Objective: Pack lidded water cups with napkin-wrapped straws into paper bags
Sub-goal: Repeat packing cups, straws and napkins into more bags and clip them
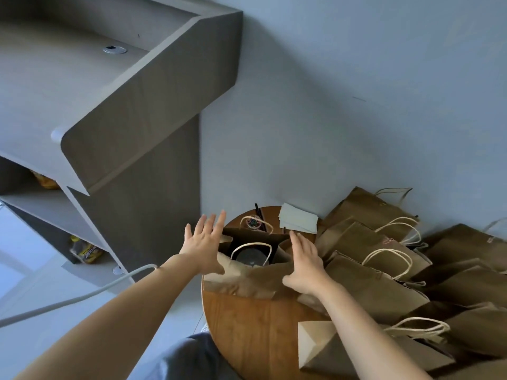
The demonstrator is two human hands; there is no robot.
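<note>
An open brown paper bag [247, 281] stands on the round wooden table [247, 330], its twine handles up. Down inside it I see the dark round top of a lidded cup [251, 257]. My left hand [204, 244] is at the bag's left side with fingers straight and spread. My right hand [303, 263] is flat against the bag's right side, fingers straight. Neither hand grips anything. A stack of white napkins [299, 218] and dark straws [259, 213] lie behind the bag at the table's far edge.
Several brown paper bags [384, 259] with twine handles are piled to the right, some flat on the table. A folded bag [321, 349] lies at the near right. A grey shelf unit [123, 105] stands to the left, and a white cable [82, 294] runs below my left arm.
</note>
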